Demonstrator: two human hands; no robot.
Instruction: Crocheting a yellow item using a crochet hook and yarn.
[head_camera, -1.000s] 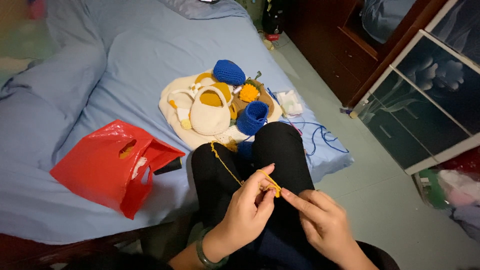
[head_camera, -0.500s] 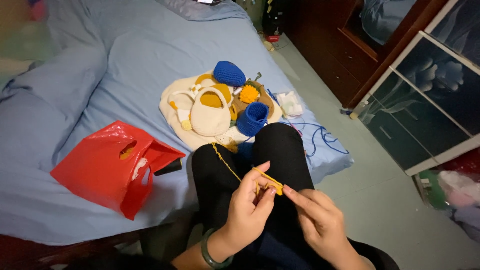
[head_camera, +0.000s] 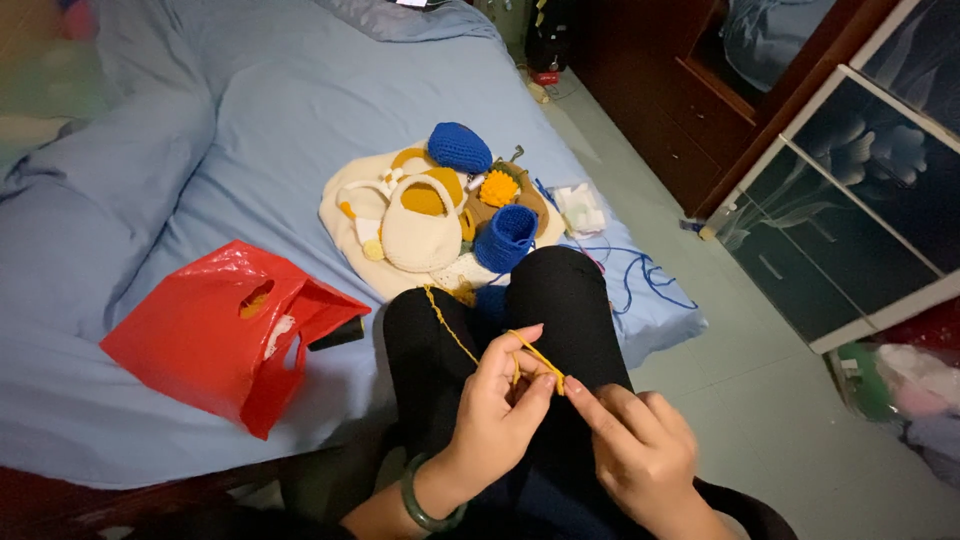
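My left hand (head_camera: 500, 405) and my right hand (head_camera: 640, 455) meet over my lap in black trousers (head_camera: 560, 300). A strand of yellow yarn (head_camera: 450, 325) runs from the bed across my left knee to my left fingers, which pinch it. My right forefinger and thumb touch the same yarn at a small yellow crochet bit (head_camera: 545, 362). A green bangle (head_camera: 418, 500) circles my left wrist. Whether a hook is in my right hand I cannot tell.
On the blue bedsheet (head_camera: 250, 130) lies a pile of crochet pieces: a cream bag (head_camera: 420, 235), a blue cup shape (head_camera: 505, 238), a blue cap (head_camera: 460, 147), an orange flower (head_camera: 498, 187). A red plastic bag (head_camera: 215, 335) lies left. Blue yarn (head_camera: 640, 275) trails at the bed edge. Dark glass cabinet doors (head_camera: 850, 210) stand right.
Both hands have shifted slightly as the fingers work the yellow yarn; my left thumb and forefinger have lifted the strand a little. The things on the bed have not moved.
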